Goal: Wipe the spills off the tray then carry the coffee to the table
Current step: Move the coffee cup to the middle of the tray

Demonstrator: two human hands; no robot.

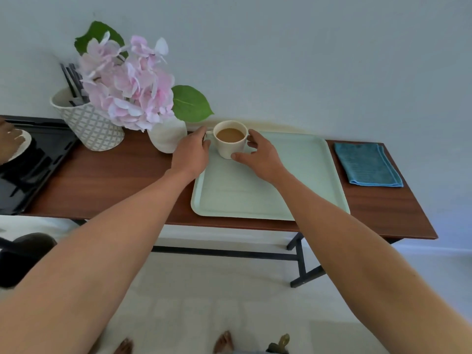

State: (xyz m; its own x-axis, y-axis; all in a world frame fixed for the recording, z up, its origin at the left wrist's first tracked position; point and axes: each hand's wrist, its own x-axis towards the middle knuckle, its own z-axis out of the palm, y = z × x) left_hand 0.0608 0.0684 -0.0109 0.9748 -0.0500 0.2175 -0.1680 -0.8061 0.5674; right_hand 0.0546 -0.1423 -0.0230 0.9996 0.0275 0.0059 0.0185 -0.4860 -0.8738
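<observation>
A cream cup of milky coffee (229,140) stands on the far left corner of a pale green tray (301,180) on a brown wooden side table (115,180). My left hand (191,153) is at the cup's left side, fingers at the handle. My right hand (258,155) cups the right side, thumb on the lower wall and fingers around the back. The cup rests on the tray. A folded blue cloth (367,164) lies on the table to the right of the tray. No spill shows on the tray's bare surface.
A white vase (167,137) with pink flowers (127,85) stands just left of the cup. A patterned pot (89,123) holding dark utensils is further left. A black tray (30,169) fills the left end. White floor and my bare feet (224,342) lie below.
</observation>
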